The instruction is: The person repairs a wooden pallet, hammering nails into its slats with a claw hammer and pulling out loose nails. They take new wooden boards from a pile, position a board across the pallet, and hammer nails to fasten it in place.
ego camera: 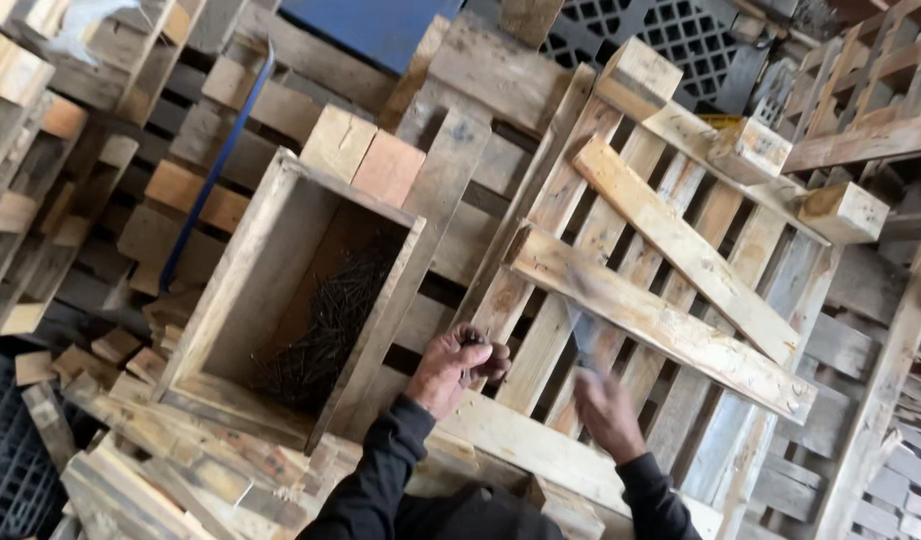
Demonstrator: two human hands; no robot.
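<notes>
My left hand (451, 368) is curled around a few dark nails at the near edge of a wooden pallet (671, 330). It sits just right of an open wooden box (251, 260) with a heap of dark nails (326, 325) in its bottom. My right hand (606, 410) is blurred and grips the handle of a hammer (586, 335), whose head is raised over a pallet slat. Both arms wear black sleeves.
Stacked pallets and loose wooden blocks (843, 212) surround the work spot. A blue bar (216, 165) leans across the stack at the left. A dark plastic grid (671, 30) lies at the top, another at the lower left (11, 450).
</notes>
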